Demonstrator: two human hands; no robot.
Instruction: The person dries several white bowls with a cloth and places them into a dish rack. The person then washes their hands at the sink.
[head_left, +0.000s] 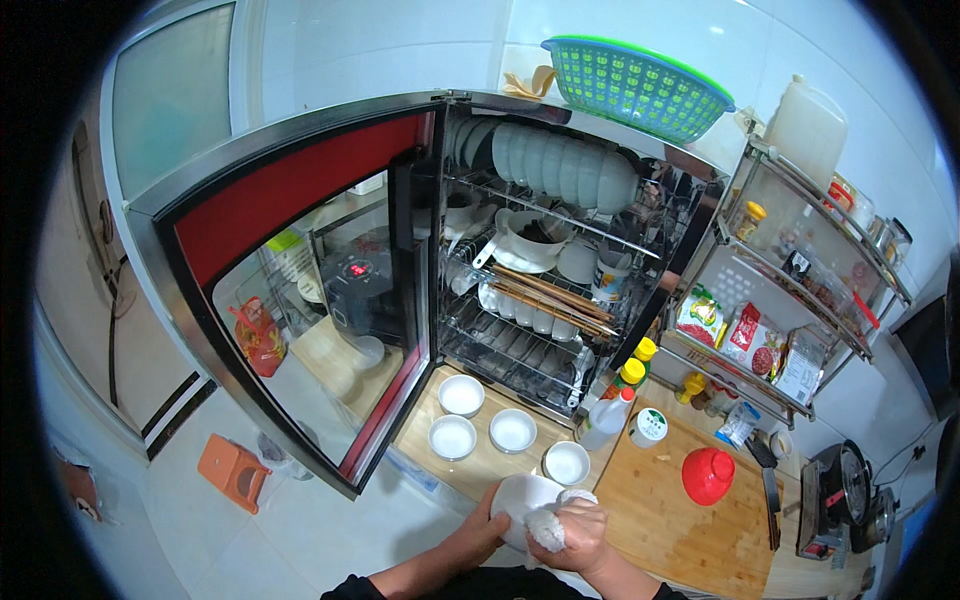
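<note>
My left hand grips the left side of a white bowl just in front of my body. A bunched white cloth is clasped in my right hand, which presses against the bowl's right side. Beyond them, several small white bowls stand upright on the wooden counter. Behind these is a dish cabinet with its glass door swung out to the left. Its wire racks hold white plates, a large white bowl, wooden chopsticks and smaller bowls.
Right of the bowls, a wooden cutting board bears a red object, a white tub and a knife. Bottles stand near the cabinet. A metal shelf holds food packets. An orange stool is on the floor.
</note>
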